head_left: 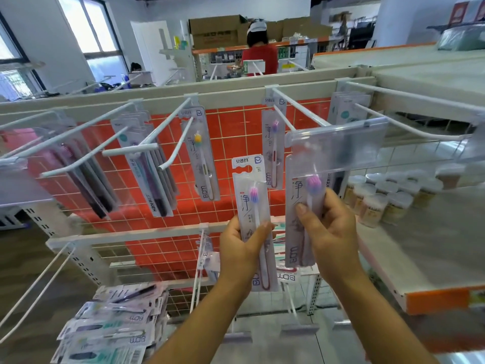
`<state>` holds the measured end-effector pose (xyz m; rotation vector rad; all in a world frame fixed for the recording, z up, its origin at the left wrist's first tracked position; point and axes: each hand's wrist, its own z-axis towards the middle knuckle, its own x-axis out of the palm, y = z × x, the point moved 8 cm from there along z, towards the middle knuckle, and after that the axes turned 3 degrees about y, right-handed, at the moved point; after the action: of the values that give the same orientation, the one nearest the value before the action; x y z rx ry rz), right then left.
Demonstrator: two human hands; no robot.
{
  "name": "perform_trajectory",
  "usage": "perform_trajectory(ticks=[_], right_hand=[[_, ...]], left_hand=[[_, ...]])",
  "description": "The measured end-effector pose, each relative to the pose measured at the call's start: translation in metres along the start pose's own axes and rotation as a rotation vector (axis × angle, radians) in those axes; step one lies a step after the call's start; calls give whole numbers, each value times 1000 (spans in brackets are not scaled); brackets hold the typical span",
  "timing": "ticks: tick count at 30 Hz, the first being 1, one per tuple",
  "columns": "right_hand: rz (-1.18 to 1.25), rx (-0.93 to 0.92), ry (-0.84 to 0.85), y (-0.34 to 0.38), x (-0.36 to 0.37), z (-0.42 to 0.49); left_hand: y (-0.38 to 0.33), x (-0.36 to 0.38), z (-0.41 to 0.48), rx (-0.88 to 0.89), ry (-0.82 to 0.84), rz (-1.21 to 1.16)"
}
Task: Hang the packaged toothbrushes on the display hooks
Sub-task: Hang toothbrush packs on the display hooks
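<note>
Top of the pack on the right is lost behind the frosted tag holder. Pile of packs bottom-left gets cropped by the edge.

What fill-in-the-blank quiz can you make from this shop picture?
1. The left hand and the right hand each hold one packaged ____.
2. The loose pile of packs lies at the lower ____ of the view.
3. The round jars stand on the shelf to the ____ of both hands.
Missing words: toothbrush, left, right.
</note>
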<state>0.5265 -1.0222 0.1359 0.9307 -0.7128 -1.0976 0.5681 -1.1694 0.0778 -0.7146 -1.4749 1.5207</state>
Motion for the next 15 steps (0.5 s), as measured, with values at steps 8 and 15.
perform_trajectory(ticks=[8,15], right_hand=[[-130,82,-42,-13,2,26],[-179,203,32,-33,16,68]], left_hand=[[8,-2,6,-14,-28,26],[11,-6,11,-32,-49,20]])
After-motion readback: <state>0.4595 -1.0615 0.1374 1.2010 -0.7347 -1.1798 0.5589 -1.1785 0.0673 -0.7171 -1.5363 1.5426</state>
